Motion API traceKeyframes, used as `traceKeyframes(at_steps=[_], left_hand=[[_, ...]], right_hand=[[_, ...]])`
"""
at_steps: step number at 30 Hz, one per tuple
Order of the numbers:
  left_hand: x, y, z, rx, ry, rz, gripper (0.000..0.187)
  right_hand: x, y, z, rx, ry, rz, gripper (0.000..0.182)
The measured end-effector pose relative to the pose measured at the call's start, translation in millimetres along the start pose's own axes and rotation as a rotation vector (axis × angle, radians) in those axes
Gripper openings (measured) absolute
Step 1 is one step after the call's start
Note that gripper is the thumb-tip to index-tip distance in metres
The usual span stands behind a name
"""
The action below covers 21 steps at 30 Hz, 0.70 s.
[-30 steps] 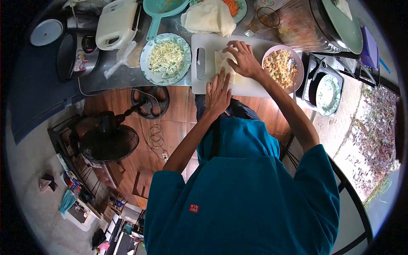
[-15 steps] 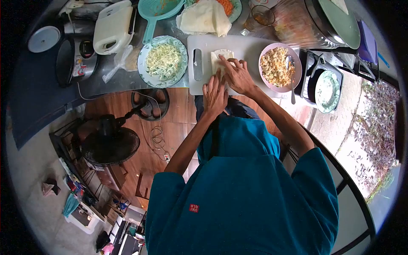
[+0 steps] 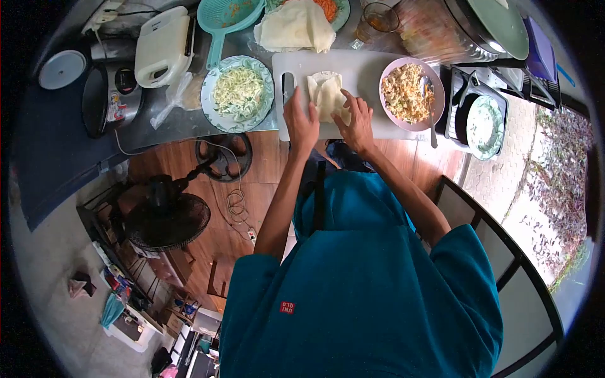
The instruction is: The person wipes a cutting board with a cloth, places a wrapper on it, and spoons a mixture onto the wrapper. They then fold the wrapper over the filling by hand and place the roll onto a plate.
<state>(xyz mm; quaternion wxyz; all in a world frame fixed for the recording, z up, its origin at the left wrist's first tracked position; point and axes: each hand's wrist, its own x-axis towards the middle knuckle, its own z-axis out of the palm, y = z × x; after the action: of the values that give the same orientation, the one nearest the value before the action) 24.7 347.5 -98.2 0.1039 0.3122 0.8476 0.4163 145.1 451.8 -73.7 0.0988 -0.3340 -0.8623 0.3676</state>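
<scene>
A folded wrapper sheet (image 3: pixel 326 94) lies on the white cutting board (image 3: pixel 364 70), its sides turned inward. My left hand (image 3: pixel 301 125) is at its left edge, fingers stretched and thumb apart. On the opposite side, my right hand (image 3: pixel 357 126) rests its spread, slightly bent fingertips at the wrapper's lower right. To the right, a pink bowl (image 3: pixel 386 113) holds a crumbly pale filling (image 3: pixel 405 93) with a spoon (image 3: pixel 433 135) leaning in it. A patterned plate (image 3: pixel 208 113) of shredded cabbage (image 3: pixel 239 93) stands left of the board.
Behind the board are a stack of wrapper sheets (image 3: pixel 295 28) on a plate, a glass (image 3: pixel 378 25) and a teal strainer (image 3: pixel 217 38). A white sandwich maker (image 3: pixel 162 50) stands farther left. At the right, a patterned plate (image 3: pixel 485 129) sits on a stove.
Both hands have moved apart, from pressing together over the wrapper's lower part to its two sides. The wrapper now shows its sides folded in. The view has shifted slightly.
</scene>
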Motion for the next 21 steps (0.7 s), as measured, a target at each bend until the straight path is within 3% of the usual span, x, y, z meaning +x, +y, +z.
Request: traceKeyframes(at_steps=[5, 9, 12, 21], left_hand=[[60.5, 13.2, -1.1, -0.145, -0.204, -0.239, 0.068], [72.8, 2.5, 3.2, 0.037, -0.303, -0.23, 0.066], [70.2, -2.3, 8.0, 0.157, -0.224, -0.252, 0.062], [62.3, 1.2, 2.7, -0.037, -0.25, -0.32, 0.04]], right_hand=[[5.0, 0.7, 13.5, -0.074, 0.14, 0.127, 0.073], [6.9, 4.5, 19.2, -0.059, 0.136, 0.195, 0.077], [8.5, 5.6, 20.5, -0.026, 0.157, 0.177, 0.078], [9.0, 7.3, 26.1, 0.135, 0.15, 0.071, 0.07]])
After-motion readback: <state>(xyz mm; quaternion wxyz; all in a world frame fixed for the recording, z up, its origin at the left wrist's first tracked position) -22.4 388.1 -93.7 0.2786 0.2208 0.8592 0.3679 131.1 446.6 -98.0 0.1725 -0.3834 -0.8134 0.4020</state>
